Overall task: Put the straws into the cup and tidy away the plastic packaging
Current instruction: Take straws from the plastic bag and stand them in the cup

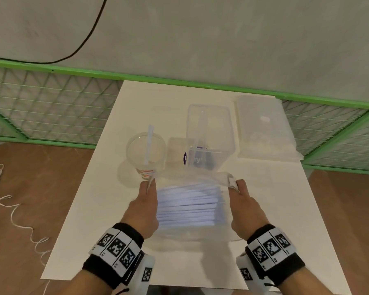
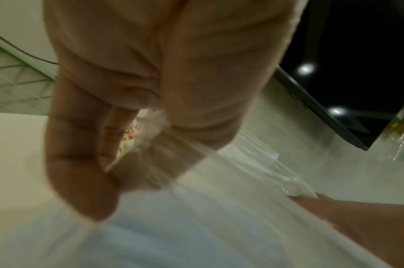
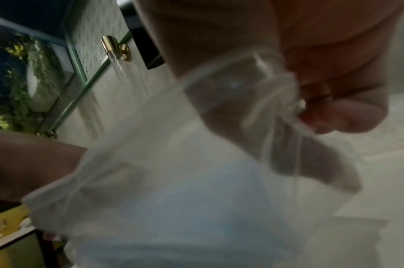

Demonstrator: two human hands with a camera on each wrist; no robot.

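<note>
Beside cup (image 1: 145, 154), hands pinching straw bag (image 1: 190, 201)

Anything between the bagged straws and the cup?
Yes: the plastic bag itself still encloses the straws; left hand and right hand pinch its mouth. Cup stands just beyond, one straw already inside.

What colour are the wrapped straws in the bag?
White with a bluish tint, the straws show best in the head view.

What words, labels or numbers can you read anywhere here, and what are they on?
Purple label seen through the clear square container: white lettering, blurred; only something like "y" shows, no readable word.
Cup: red and orange print near its base, too blurred to read.
Wristbands: black-and-white square code markers, no words.
Straw bag pinched by both hands: no readable text.
</note>
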